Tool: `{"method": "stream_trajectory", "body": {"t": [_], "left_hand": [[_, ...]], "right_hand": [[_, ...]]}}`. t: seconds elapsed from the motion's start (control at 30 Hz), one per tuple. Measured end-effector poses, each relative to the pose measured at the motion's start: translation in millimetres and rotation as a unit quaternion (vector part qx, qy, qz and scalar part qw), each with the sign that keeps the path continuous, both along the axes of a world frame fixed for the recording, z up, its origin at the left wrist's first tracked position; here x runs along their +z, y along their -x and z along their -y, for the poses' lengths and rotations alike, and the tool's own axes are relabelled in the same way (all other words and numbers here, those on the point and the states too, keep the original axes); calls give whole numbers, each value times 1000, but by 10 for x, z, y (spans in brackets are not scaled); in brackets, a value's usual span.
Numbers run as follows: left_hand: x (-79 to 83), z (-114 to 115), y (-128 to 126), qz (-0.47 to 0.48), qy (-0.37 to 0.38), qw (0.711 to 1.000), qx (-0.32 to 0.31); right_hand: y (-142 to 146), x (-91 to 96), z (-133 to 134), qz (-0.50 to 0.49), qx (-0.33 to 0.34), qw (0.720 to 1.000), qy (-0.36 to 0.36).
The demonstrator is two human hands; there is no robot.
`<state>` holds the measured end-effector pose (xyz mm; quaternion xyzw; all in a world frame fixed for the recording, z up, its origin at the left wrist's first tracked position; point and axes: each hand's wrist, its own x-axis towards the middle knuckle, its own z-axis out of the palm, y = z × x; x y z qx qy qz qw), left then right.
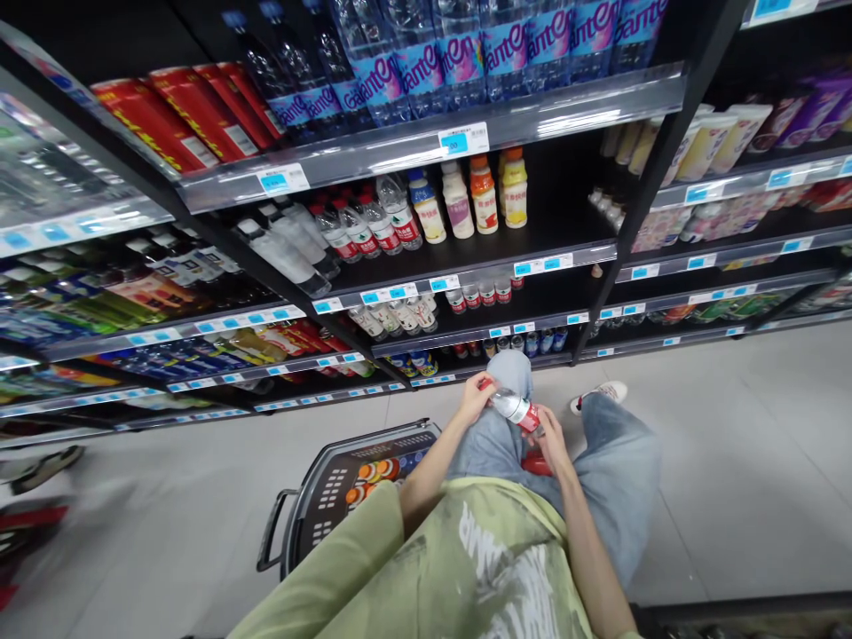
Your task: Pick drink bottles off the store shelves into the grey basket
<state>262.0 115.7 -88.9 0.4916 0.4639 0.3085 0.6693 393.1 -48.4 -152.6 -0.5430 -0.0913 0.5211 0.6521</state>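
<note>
Across my lap I hold a clear water bottle with a red cap and a red-and-white label, tilted with its cap toward the left. My left hand is closed around the cap end. At the base end, my right hand grips the bottle by its label. Similar red-capped water bottles stand in a row on the middle shelf ahead, beside several yellow, purple and orange-labelled drink bottles.
A dark shopping basket with handles sits on the floor at my left, holding several orange-capped bottles. Shelves of drinks rise in front, with price tags along the shelf edge. Another person's shoe shows at the far left.
</note>
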Motion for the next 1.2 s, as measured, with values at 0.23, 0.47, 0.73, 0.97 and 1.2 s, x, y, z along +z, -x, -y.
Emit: {"method": "stream_trajectory", "body": {"t": [0.23,0.47,0.73,0.97,1.2], "left_hand": [[-33,-7,4,16,15,999,25],[-37,-10,-13,11,8,1000,25],[67,109,172,-72,-122,985,-99],[216,291,485,-32,-44,982,-183],[501,434,715,-91,-110,971,-190]], "right_hand": [[-74,7,61,100,-46,992,-56],[-75,-14,51,86,-46,993,-60],[-82,-13,66,168,-15,986,-3],[-74,23,149,261,33,965,14],[108,35,319,372,122,920,26]]}}
